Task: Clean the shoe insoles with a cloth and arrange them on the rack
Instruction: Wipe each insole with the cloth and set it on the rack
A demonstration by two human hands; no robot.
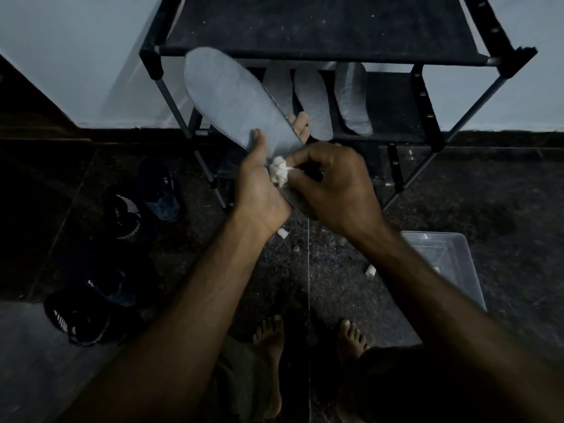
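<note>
Left hand (259, 181) grips the insole (232, 96), right hand (332, 184) pinches the cloth (279, 172), rack (320, 35) behind

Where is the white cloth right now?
In the head view, the white cloth sits mid-frame, pinched in the right hand against the heel end of the insole that the left hand holds.

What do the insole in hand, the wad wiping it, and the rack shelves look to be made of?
Insole: likely foam with a matte grey fabric face; thin, holds its flat shape unsupported.
Wad: white, crumpled and fluffy, cloth or tissue, cannot tell which.
Rack: dark, dust-speckled fabric shelves on tubular poles, probably metal with plastic joints.
</note>
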